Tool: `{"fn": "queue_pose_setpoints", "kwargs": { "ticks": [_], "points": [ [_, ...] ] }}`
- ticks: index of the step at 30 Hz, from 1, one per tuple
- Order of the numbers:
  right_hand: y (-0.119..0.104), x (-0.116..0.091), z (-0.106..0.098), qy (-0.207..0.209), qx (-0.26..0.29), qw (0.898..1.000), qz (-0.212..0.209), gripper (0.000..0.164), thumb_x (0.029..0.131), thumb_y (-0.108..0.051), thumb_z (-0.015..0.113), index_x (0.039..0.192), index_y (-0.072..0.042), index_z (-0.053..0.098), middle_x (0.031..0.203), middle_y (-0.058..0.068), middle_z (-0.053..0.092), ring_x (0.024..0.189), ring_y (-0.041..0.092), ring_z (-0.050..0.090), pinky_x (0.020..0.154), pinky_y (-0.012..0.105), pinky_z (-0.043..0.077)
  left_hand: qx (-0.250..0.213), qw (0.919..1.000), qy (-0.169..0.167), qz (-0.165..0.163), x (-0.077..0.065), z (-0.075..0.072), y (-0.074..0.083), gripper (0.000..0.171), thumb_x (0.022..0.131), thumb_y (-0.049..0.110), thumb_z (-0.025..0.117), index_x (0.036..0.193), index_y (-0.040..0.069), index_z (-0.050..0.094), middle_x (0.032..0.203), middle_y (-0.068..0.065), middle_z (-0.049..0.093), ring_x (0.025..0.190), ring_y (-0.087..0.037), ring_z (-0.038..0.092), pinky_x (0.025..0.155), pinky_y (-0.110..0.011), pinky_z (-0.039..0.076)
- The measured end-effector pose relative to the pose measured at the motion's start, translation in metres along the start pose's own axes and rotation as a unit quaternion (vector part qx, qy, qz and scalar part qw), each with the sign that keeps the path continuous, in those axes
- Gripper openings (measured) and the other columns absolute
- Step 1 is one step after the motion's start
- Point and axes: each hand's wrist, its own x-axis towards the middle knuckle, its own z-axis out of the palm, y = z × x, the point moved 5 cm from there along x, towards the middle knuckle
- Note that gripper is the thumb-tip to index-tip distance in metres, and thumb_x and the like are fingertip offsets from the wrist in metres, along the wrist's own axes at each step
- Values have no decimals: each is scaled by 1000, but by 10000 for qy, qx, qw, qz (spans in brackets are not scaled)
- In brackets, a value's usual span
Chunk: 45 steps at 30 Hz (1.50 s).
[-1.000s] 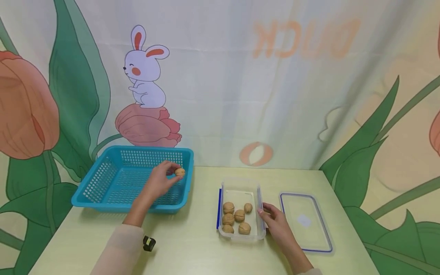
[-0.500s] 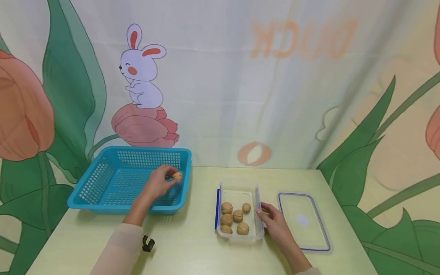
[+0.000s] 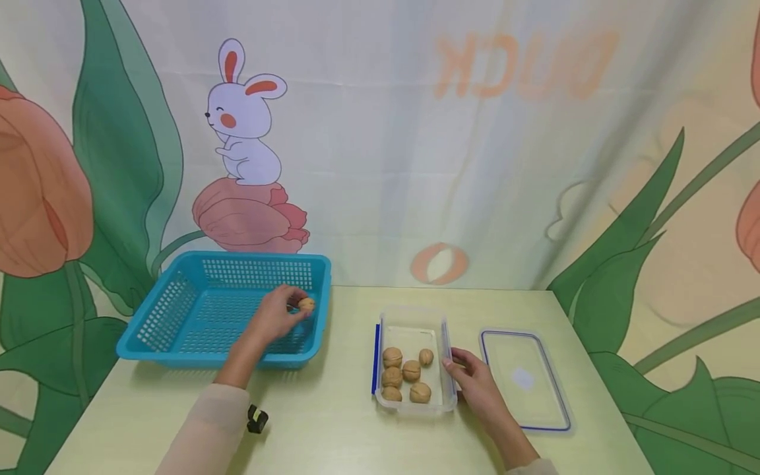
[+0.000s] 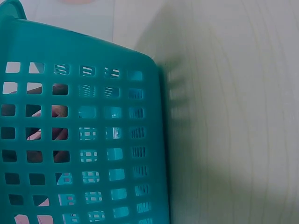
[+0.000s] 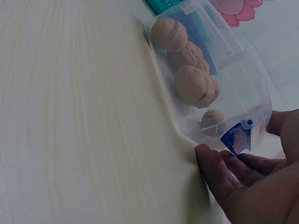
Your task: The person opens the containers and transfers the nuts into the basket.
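My left hand (image 3: 278, 316) reaches inside the blue-green plastic basket (image 3: 142, 352) at the left and pinches a walnut (image 3: 306, 304) between thumb and fingers, near the basket's right wall. In the left wrist view the basket's perforated wall (image 4: 98, 49) mostly hides that hand. My right hand (image 3: 477, 386) grips the right side wall of a clear plastic food container (image 3: 415, 408), thumb at the rim. Several walnuts (image 3: 411, 371) lie inside it, mostly toward its left and front. The right wrist view has the fingers (image 5: 219, 179) against the container's side by a blue-edged flap.
A clear lid (image 3: 524, 409) with a blue seal lies flat to the right of the container. A small black object (image 3: 257, 419) with a yellow-green mark shows beside the left sleeve. Behind the pale table (image 3: 332, 429) hangs a printed curtain (image 3: 368, 165).
Compared with a second ago, my left hand has sunk slightly into the basket with the walnut. The right hand stays on the container, and the head view has shifted a little.
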Motion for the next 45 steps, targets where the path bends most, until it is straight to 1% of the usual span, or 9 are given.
{"fn": "queue_pose_setpoints", "kwargs": {
  "ticks": [6,11,14,19,25,30,34,39,45],
  "points": [
    [-1,1,1,28,-4,10000,0,56,108,-25,64,152,5,48,146,27,55,124,39,62,89,47,63,-33,10000,56,13,1,-4,-1,41,100,17,75,133,-4,64,126,-23,63,117,-42,63,101,-55,55],
    [-2,2,0,26,37,10000,-32,57,107,-27,66,152,5,48,145,26,55,124,38,62,89,47,63,-22,9991,329,254,3,-9,5,43,99,15,76,134,-6,64,127,-21,64,119,-39,62,103,-54,54],
    [-2,2,-1,29,69,10000,-23,57,107,-27,67,152,4,49,145,25,55,123,38,63,88,47,63,-20,9984,424,366,3,-11,13,44,99,16,77,135,-5,64,127,-20,64,119,-38,63,104,-53,54],
    [-2,2,-2,-8,52,10000,1,58,107,-26,66,153,4,47,146,26,55,124,38,62,88,48,63,108,9980,378,488,1,-14,37,46,99,20,77,137,-2,65,126,-17,64,118,-35,63,102,-50,56],
    [-3,4,-2,-6,-3,10000,-9,57,108,-25,65,153,6,46,145,27,55,124,39,62,89,50,62,61,9959,261,866,-4,-11,84,43,99,19,78,136,1,66,124,-15,63,117,-33,63,100,-49,57],
    [-1,3,-2,48,-19,10000,72,59,107,-27,66,153,5,46,145,26,55,123,37,62,88,47,63,176,9930,145,1163,-10,3,120,42,97,21,81,133,4,67,123,-9,64,116,-30,65,96,-45,58],
    [-2,0,-2,20,-42,10000,61,59,108,-27,66,153,5,46,144,26,56,123,37,63,89,46,62,142,9900,-43,1402,-13,21,141,40,96,19,82,130,5,69,122,-10,65,113,-28,66,96,-42,58],
    [-3,-1,-2,10,-40,9999,111,59,108,-28,64,154,5,46,147,27,55,128,39,60,94,48,61,2,9870,-416,1554,-14,52,156,39,96,20,82,130,6,68,122,-9,65,113,-26,64,98,-39,58],
    [0,-1,-1,4,96,9993,375,56,109,-27,63,154,2,47,150,27,54,135,39,55,104,53,55,65,9813,-866,1716,-17,90,167,38,97,21,81,130,7,68,120,-6,64,113,-25,65,98,-39,57]
  ]
}}
